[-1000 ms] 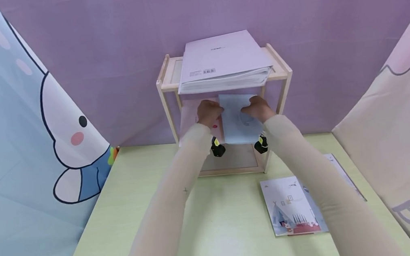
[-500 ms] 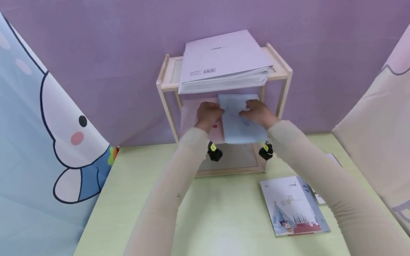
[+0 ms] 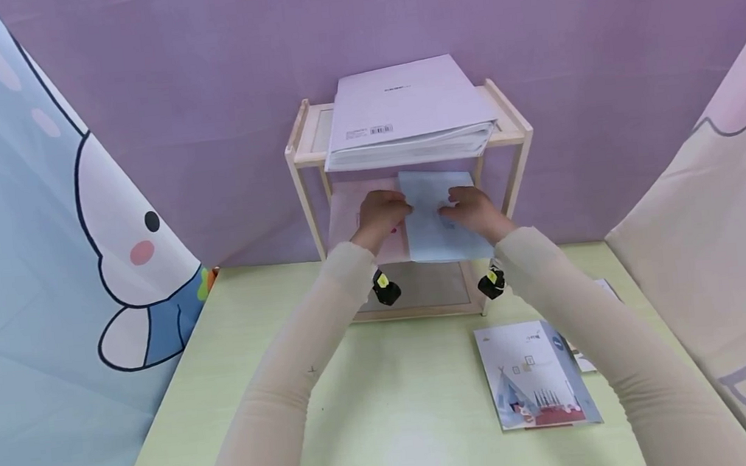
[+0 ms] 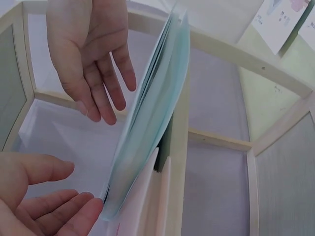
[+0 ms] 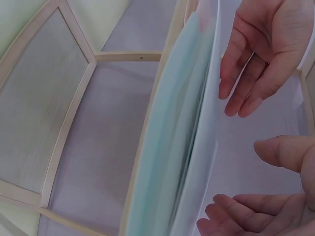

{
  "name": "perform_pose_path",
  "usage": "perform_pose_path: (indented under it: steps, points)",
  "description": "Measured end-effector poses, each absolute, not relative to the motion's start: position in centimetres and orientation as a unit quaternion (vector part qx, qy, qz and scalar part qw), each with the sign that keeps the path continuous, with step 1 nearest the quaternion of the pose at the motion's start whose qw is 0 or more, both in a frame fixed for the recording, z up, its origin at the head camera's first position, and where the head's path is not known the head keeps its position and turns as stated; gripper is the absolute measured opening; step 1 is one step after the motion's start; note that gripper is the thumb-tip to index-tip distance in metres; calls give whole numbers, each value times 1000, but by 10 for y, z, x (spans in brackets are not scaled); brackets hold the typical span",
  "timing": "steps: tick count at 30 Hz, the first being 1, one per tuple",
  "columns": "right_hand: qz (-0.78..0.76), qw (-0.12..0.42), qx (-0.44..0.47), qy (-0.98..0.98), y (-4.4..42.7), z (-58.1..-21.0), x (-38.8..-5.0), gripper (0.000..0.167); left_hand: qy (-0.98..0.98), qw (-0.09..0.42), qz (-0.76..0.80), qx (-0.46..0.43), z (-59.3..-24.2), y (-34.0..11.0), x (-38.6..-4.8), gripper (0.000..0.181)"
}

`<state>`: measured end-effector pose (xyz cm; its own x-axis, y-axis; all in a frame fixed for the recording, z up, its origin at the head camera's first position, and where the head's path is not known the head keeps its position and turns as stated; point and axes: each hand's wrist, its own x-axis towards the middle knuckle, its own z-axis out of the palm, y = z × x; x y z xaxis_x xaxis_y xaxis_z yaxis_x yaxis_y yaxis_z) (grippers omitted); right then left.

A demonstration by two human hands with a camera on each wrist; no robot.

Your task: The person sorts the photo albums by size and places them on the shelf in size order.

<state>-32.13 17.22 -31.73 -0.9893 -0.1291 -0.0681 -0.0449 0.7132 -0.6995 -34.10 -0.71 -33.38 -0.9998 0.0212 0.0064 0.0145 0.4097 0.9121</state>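
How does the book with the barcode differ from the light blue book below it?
Place: the barcode book lies atop the wooden rack, the blue book one level below.
Colour: the barcode book is pale lilac, the blue book light blue.
The left hand and right hand are near the blue book, not the barcode book.
Both are on one wooden rack.

A long cream left sleeve [image 3: 289,384], marked with a small dark cross [image 3: 312,371], and a matching right sleeve [image 3: 602,342] with fine creases leave the left hand [image 3: 382,214] and right hand [image 3: 476,213] bare. A blocky black device [image 3: 389,293] with a yellow patch [image 3: 383,281] sits at each wrist.
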Motion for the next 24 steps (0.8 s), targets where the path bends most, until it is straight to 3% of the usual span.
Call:
perform_pose_path:
  steps: [17, 24]
  points:
    - [-416, 15, -92, 905, 178, -322, -308, 54, 821, 36, 568, 49, -333, -12, -328, 31]
    - [-417, 22, -108, 902, 181, -318, -301, 54, 803, 36, 590, 79, -331, -14, -317, 34]
